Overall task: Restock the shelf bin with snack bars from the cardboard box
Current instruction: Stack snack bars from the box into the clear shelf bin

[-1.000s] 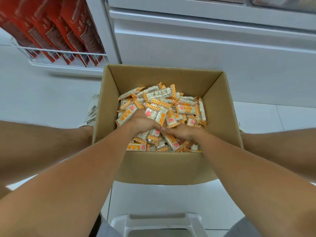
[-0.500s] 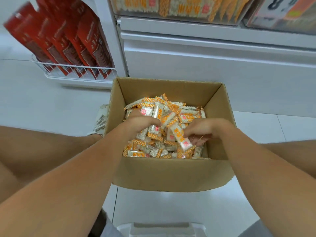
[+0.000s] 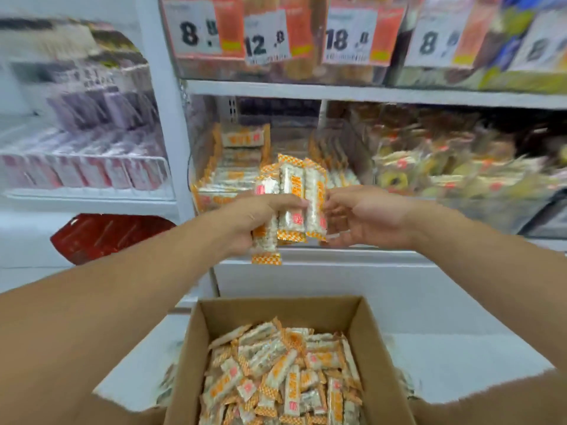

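My left hand [image 3: 254,220] grips a bunch of upright snack bars [image 3: 291,197], white with orange checked ends, raised in front of the shelf. My right hand [image 3: 365,216] touches the bunch's right side with its fingertips pinched on the rightmost bar. Just behind them is the clear shelf bin [image 3: 214,179], which holds neat rows of the same bars. Below, the open cardboard box [image 3: 371,357] sits on the floor, filled with several loose bars [image 3: 276,372].
A neighbouring bin [image 3: 445,179] on the right holds other wrapped snacks. Price tags [image 3: 267,35] hang from the shelf above. A wire rack [image 3: 86,176] with packets stands on the left, with red packets [image 3: 104,237] below it. The floor is white.
Both hands have lifted out of the box with a bunch of bars and risen to the shelf bin. The view has swung upward from the box to the shelves.
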{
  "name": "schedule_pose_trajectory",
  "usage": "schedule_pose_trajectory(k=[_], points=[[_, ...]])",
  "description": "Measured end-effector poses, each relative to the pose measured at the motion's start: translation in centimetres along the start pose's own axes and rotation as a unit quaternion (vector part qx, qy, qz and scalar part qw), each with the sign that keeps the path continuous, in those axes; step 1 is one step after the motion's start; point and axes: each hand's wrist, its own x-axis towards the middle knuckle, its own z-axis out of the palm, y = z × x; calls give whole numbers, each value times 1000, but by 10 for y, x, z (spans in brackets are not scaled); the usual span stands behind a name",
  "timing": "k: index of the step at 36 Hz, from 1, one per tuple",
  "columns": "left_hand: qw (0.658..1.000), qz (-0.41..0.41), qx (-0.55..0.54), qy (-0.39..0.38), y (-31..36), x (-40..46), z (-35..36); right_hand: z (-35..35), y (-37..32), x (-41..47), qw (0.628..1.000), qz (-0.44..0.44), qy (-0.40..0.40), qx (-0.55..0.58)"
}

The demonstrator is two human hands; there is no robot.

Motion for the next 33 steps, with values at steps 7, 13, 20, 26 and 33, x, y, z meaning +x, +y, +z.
schedule_pose_trajectory(k=[7, 13, 20, 26, 33], points=[[991, 41, -124, -39, 28, 17, 11, 20, -27, 19, 994, -85, 72, 25], [982, 39, -174, -57, 36, 42, 11, 17, -38, 43, 987, -120, 40, -98], [977, 31, -206, -54, 48, 61, -8, -5, -51, 66, 992, -88, -43, -81], [972, 47, -226, -48, 50, 65, -18, 3, -51, 91, 992, -41, 8, -115], [975, 51, -214, -40, 53, 67, -20, 1, -56, 95, 955, -100, 76, -271]])
